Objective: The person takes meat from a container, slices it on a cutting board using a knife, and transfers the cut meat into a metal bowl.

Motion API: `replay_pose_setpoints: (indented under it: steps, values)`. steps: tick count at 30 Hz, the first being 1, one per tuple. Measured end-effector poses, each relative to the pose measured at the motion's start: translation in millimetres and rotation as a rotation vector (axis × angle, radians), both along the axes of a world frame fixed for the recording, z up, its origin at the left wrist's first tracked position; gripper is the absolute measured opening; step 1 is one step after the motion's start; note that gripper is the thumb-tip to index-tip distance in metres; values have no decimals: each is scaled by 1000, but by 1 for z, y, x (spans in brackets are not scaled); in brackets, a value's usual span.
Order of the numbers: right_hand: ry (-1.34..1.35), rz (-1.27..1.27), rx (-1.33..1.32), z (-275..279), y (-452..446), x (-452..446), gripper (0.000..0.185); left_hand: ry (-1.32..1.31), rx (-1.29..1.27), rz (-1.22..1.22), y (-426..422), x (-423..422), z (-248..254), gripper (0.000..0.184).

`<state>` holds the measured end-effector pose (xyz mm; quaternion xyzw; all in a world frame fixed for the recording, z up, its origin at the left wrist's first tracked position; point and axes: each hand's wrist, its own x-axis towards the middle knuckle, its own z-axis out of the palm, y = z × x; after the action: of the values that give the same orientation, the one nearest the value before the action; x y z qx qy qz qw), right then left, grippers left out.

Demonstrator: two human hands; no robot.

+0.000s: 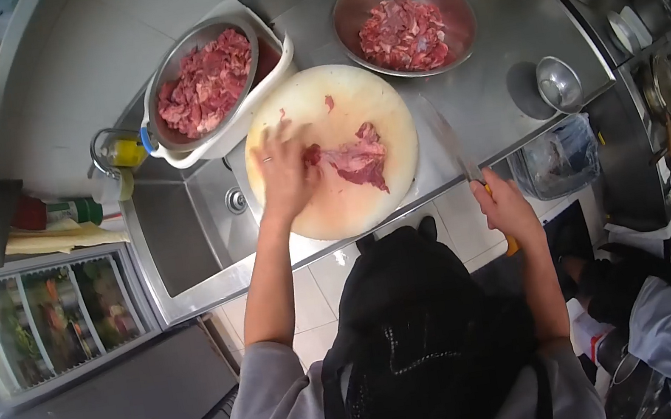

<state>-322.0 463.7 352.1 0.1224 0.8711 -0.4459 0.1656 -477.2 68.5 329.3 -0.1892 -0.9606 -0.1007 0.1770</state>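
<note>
My left hand [286,172] is over the left part of a round white cutting board [337,218]. Its fingers are spread and a little blurred, and a ring shows on one. Beside them lies a small dark red scrap of meat [312,155]; whether they touch it is unclear. A larger piece of raw red meat [359,161] rests right of it on the board. My right hand [506,204] is wrapped round the orange handle of a kitchen knife [451,142]. The blade points up and away, right of the board and apart from the meat.
Behind the board on the left, a metal bowl of cut meat [206,82] sits in a white tub [281,67]. Another meat-filled bowl [407,32] stands back right. A small bowl [559,84], a plastic-lined bin [555,157], a sink [176,232] and another person [668,317] surround the counter.
</note>
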Motion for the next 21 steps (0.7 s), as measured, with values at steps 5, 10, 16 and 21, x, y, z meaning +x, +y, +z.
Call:
replay_pose_setpoints:
  steps: [5, 10, 16, 21]
  values:
    - [35, 0, 51, 16, -28, 0, 31, -358, 61, -425, 47, 16, -39, 55]
    - [16, -75, 13, 31, -54, 12, 32, -560, 644, -272, 50, -5, -38, 36]
    - [47, -100, 96, 42, -68, 18, 33, -1141, 1029, -391, 61, -37, 66, 31]
    - [84, -131, 99, 33, -66, 24, 34, -1116, 494, -160, 75, -55, 30, 66]
